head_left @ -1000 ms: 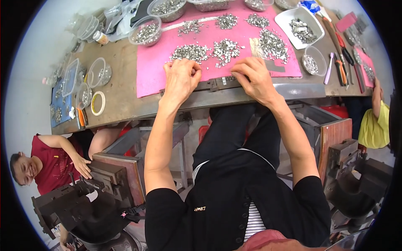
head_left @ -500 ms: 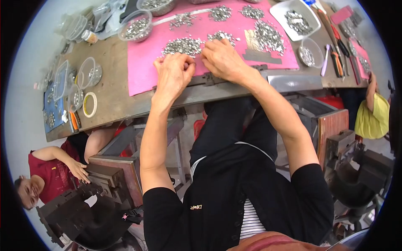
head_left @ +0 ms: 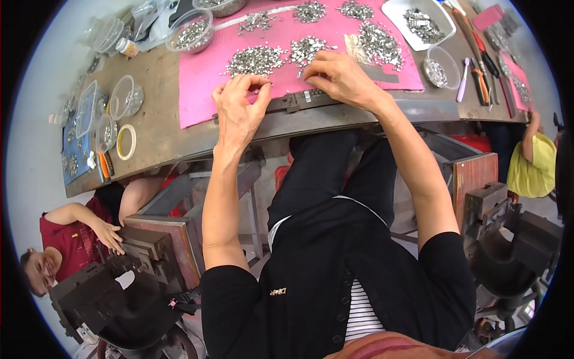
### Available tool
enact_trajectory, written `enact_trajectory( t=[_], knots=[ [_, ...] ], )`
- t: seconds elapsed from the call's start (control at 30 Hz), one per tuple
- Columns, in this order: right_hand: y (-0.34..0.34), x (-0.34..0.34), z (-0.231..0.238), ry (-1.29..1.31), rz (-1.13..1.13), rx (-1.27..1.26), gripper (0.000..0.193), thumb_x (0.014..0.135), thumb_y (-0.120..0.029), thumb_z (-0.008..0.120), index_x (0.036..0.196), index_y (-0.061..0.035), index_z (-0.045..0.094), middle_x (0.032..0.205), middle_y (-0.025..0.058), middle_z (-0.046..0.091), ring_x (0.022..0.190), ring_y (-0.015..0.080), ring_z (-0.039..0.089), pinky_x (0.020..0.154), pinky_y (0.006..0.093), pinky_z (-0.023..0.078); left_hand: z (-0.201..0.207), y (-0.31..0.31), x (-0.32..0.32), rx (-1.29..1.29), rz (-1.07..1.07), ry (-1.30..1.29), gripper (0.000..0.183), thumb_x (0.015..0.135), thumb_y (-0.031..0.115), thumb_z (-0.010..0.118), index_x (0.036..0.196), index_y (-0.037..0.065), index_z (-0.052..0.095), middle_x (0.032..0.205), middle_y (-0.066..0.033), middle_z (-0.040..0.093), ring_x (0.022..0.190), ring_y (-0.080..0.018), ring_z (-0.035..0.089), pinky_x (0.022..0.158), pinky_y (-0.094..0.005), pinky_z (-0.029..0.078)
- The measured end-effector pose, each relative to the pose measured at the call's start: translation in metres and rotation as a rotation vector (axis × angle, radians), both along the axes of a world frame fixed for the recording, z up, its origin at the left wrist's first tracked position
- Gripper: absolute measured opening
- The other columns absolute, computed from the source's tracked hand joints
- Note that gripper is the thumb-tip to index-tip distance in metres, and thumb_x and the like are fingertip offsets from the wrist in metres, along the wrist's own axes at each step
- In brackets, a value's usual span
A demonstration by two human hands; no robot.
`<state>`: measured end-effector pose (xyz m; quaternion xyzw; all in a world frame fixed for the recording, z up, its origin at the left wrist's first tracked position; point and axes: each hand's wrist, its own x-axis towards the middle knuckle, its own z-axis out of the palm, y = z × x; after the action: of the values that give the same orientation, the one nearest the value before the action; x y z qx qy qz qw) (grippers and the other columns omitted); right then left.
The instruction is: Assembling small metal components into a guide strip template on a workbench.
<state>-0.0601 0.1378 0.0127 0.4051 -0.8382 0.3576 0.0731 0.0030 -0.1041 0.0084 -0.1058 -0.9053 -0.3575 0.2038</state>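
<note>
left hand (head_left: 238,109) and right hand (head_left: 345,78) with fingers curled, cannot tell whether gripping anything, dark metal bar (head_left: 291,104) low between them, small silver pieces (head_left: 256,61) heaped just beyond both

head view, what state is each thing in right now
left grip, curled; whether it holds anything unclear
right grip, curled; whether it holds anything unclear
metal pieces, loose in piles
pink mat, flat, partly covered
white tray, open, partly filled
upper-left tub, open, holding pieces
tape ring, lying flat
purple tool, lying on the bench
</note>
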Motion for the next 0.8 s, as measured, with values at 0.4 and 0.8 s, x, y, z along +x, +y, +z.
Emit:
enact_trajectory(
  t=[0.4, 0.8],
  knots=[
    [-0.038, -0.028, 0.010, -0.038, 0.335, 0.251, 0.013, 0.082, -0.011, 0.070, 0.093, -0.0050, 0.071, 0.088, 0.0125, 0.065, 0.091, 0.0321, 0.067, 0.079, 0.0430, 0.054, -0.005, -0.006, 0.011, 0.060, -0.029, -0.047, 0.010, 0.084, 0.016, 0.073, 0.090, 0.010, 0.070, 0.089, -0.0024, 0.069, 0.086, -0.0215, 0.064, 0.093, -0.0395, 0.037],
    [0.040, -0.020, 0.015, 0.138, -0.120, 0.220, 0.010, 0.084, -0.008, 0.067, 0.090, -0.0007, 0.064, 0.084, 0.0139, 0.064, 0.079, 0.0326, 0.065, 0.071, 0.0423, 0.051, 0.006, 0.040, 0.005, 0.042, -0.229, 0.069, 0.008, 0.082, 0.010, 0.072, 0.087, 0.007, 0.067, 0.085, -0.0055, 0.065, 0.083, -0.0245, 0.062, 0.092, -0.0393, 0.040]
  ],
)
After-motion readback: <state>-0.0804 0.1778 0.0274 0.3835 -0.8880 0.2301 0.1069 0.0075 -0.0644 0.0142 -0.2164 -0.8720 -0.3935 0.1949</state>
